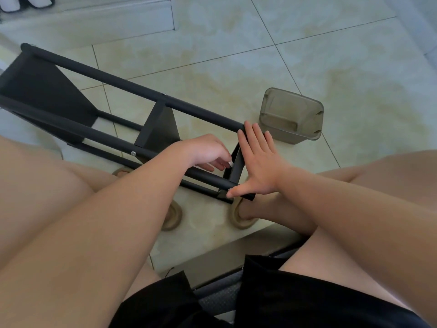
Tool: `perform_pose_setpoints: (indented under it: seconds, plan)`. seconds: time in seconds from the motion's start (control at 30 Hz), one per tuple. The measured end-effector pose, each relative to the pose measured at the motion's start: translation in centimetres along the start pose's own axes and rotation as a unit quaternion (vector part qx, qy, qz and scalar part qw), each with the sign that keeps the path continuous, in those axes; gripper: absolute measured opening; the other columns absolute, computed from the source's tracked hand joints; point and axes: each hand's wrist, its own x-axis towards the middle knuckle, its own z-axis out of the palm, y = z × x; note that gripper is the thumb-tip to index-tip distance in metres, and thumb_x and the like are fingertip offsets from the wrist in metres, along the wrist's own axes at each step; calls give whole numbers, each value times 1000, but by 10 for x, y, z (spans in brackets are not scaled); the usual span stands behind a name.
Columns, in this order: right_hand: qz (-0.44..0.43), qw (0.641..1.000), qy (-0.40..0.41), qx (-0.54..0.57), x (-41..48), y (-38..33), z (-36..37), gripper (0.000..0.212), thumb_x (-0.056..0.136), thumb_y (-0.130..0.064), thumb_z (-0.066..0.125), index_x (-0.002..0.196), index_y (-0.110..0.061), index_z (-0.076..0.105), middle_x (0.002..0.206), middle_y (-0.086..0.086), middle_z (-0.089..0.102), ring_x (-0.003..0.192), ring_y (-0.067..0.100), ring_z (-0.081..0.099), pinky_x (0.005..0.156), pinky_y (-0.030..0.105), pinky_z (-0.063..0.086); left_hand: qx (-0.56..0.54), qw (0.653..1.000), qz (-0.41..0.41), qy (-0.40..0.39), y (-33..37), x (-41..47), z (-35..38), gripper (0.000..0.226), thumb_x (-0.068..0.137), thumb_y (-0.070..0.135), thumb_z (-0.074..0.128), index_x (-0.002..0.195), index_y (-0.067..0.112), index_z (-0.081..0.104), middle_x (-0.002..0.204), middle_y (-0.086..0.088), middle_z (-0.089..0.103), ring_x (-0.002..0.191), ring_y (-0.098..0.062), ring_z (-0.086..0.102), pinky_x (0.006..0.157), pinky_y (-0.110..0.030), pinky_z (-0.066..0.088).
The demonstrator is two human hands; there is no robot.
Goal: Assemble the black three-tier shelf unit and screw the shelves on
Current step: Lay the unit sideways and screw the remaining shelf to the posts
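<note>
Head view: the shelf unit [132,87] lies on its side on the floor [236,43], its long axis running from 10 o'clock to 4 o'clock and its near end between the hands. The left hand [208,152] reaches in from 8 o'clock with fingers curled, seemingly pinching a small pale bit [230,164] at the end shelf [237,165], so it is nearer the fixing point. The right hand [259,162], spread flat, presses that shelf from 4 o'clock, and a grey bin [292,116] stands near at 1 o'clock, out of the way.
</note>
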Motion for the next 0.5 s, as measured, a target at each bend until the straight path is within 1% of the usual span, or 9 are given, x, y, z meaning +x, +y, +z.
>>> perform_pose_setpoints:
  seconds: [0.1, 0.2, 0.27, 0.3, 0.4, 0.5]
  plan:
    - [0, 1000, 4, 4, -1, -1, -1, 156, 47, -104, 33, 155, -4, -20, 161, 17, -32, 149, 32, -32, 113, 41, -25, -48, 999, -17, -4, 2, -1, 0, 13, 95, 17, 59, 102, 9, 67, 84, 1, 78, 82, -10, 75, 78, -31, 56]
    - [2, 1000, 6, 5, -1, -3, -3, 156, 48, -103, 35, 156, -4, -19, 162, 17, -31, 149, 32, -31, 114, 42, -24, -72, 997, -23, 11, 3, -1, 3, 19, 96, 20, 61, 109, 7, 65, 83, 0, 78, 83, -11, 75, 75, -30, 56]
    - [3, 1000, 7, 4, -2, -4, -3, 156, 48, -103, 35, 156, -3, -18, 162, 18, -31, 149, 33, -30, 114, 42, -24, -78, 996, -26, 26, 3, 0, 5, 21, 95, 22, 64, 112, 9, 62, 79, 1, 77, 80, -11, 75, 72, -29, 55]
    - [4, 1000, 7, 4, -1, -4, -3, 157, 48, -102, 35, 156, -3, -18, 162, 18, -31, 149, 33, -31, 114, 42, -24, -74, 996, -26, 35, 3, 1, 6, 19, 94, 23, 66, 110, 13, 62, 77, 3, 77, 78, -9, 75, 71, -28, 54]
    - [7, 1000, 5, 7, -1, -5, -3, 157, 47, -103, 35, 156, -4, -19, 162, 17, -32, 149, 32, -31, 114, 42, -24, -64, 996, -23, 63, 2, 3, 8, 8, 91, 27, 70, 94, 25, 63, 75, 10, 76, 72, -2, 73, 74, -28, 54]
    - [9, 1000, 6, 9, -1, -5, -3, 157, 48, -103, 37, 157, -4, -19, 162, 16, -32, 149, 31, -32, 113, 41, -25, -80, 993, -27, 82, 1, 3, 9, 9, 90, 29, 71, 91, 28, 62, 75, 10, 76, 69, -1, 72, 74, -29, 54]
